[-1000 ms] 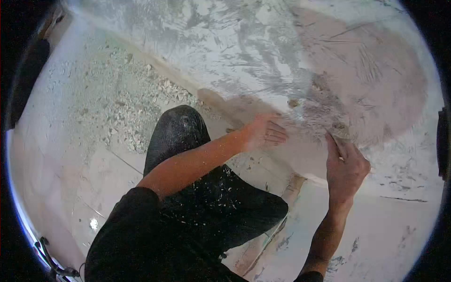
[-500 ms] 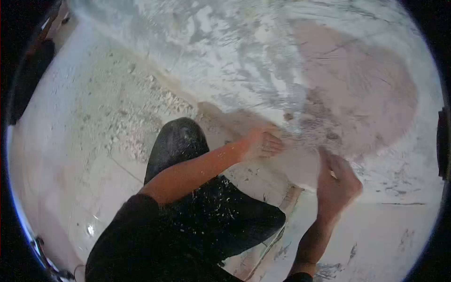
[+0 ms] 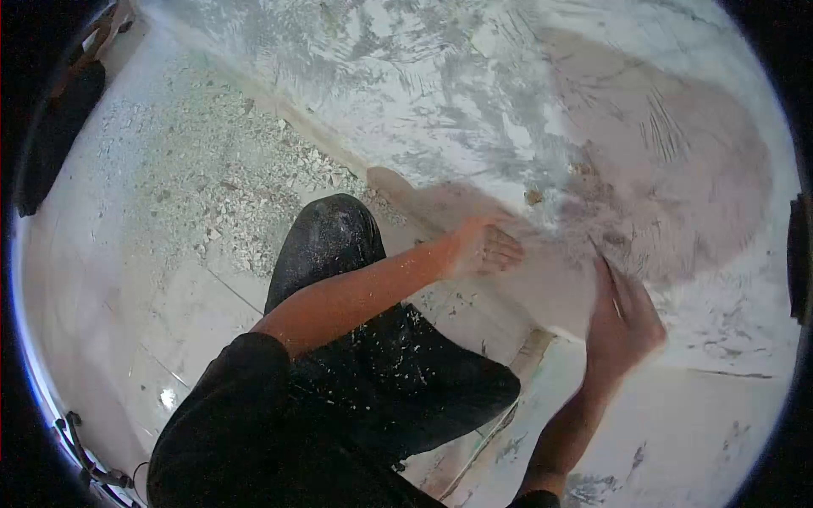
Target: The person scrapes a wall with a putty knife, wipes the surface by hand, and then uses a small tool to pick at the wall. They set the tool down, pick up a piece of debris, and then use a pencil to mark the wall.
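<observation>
My left hand (image 3: 495, 247) is at the whitish, patchy surface (image 3: 474, 127), its fingers laid out side by side with nothing visible in them. To its right, my right hand (image 3: 625, 313) is closed around a thin, dark, blade-like tool (image 3: 596, 247). Most of that tool is hidden by the fingers, so its exact kind does not show. Its tip points at a rough grey-brown patch (image 3: 616, 241) on the surface. A small tan spot (image 3: 533, 197) lies above the left hand. Shadows of my head and arms fall over the surface.
White flakes and crumbs (image 3: 246, 203) are strewn over the pale tiled floor (image 3: 85, 296). My dusty dark knee (image 3: 330, 229) is close to the surface's lower edge. Dark clothing of another person (image 3: 63, 135) shows at far left. A dark cable-like object (image 3: 85, 453) lies at bottom left.
My right hand has moved slightly right and down, with the tool's tip now easier to see. My left hand has shifted a little to the right. The view has moved slightly.
</observation>
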`<state>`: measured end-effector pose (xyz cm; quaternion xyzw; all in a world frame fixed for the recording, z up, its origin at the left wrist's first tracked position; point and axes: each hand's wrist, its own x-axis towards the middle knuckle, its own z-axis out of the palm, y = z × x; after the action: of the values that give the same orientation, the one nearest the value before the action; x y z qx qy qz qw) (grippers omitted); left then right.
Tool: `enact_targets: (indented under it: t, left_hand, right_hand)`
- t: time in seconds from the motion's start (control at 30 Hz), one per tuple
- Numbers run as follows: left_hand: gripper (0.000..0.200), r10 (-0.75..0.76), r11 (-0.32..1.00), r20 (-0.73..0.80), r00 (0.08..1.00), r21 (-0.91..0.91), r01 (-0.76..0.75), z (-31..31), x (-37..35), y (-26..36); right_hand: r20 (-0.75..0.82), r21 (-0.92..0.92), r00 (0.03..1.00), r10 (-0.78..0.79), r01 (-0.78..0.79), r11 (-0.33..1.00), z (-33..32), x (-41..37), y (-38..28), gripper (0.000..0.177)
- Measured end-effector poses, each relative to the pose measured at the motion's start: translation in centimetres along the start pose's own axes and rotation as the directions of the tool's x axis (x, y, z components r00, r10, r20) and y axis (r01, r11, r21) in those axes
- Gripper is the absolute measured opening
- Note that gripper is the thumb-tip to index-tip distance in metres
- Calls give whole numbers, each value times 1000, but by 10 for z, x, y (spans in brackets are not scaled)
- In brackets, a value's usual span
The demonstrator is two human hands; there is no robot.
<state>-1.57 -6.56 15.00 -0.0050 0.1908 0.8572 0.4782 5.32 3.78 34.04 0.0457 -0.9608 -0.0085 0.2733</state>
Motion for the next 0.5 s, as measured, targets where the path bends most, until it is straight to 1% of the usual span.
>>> enact_targets:
  t: [0.03, 0.07, 0.13, 0.17, 0.2, 0.27, 0.3, 0.33, 0.37, 0.4, 0.43, 0.47, 0.5]
  left_hand:
    - [70, -12, 1000, 11, 1000, 21, 12, 0, -1, -1]
    - [69, -19, 998, 29, 999, 53, 17, 1, 1, 3]
    - [70, 18, 996, 46, 999, 86, -22, 3, 3, 12]
    - [70, 18, 998, 39, 999, 67, -20, 1, 1, 5]
    - [70, 6, 998, 29, 1000, 55, -7, -3, 2, 0]
    - [69, -12, 1000, 81, 997, 13, 11, -6, 6, 0]
    - [69, -28, 999, 84, 996, 36, 25, -4, 6, 0]
    - [70, -21, 998, 31, 999, 57, 19, -3, 6, 2]
    - [71, -9, 998, -24, 1000, 60, 11, -3, 7, 0]
    - [71, -10, 999, -31, 999, 51, 12, -6, 8, -3]
    - [65, 11, 997, -62, 998, 78, -6, -8, 10, -6]
    - [59, 32, 993, -90, 995, 117, -22, -11, 13, -7]
    - [59, 19, 992, -101, 995, 125, -6, -19, 18, -19]
  right_hand:
    - [49, -17, 997, 59, -58, 998, 6, -2, 3, 9]
    - [30, -18, 997, 76, -76, 997, 5, -10, 3, 9]
    - [60, 96, 998, -11, 5, 995, 8, -15, -4, 11]
    - [-59, 160, 998, 2, 7, 987, -3, -16, -12, 13]
    - [-41, 162, 999, 10, -3, 987, 5, -14, -4, 13]
    - [225, 32, 974, -36, 29, 999, 41, -15, 21, 12]
    - [337, -250, 930, -144, 236, 939, 54, -35, 28, 9]
    - [310, -251, 940, -141, 224, 942, 57, -42, 24, 9]
    - [318, -74, 946, -64, 92, 993, 58, -53, 15, 18]
    - [362, 105, 932, 7, -48, 993, 57, -67, 11, 28]
    - [373, 111, 928, 9, -54, 992, 59, -82, 20, 28]
    - [331, 180, 918, 221, -291, 940, 67, -98, 34, 26]
    - [304, 255, 849, 432, -510, 822, 74, -118, 44, 24]
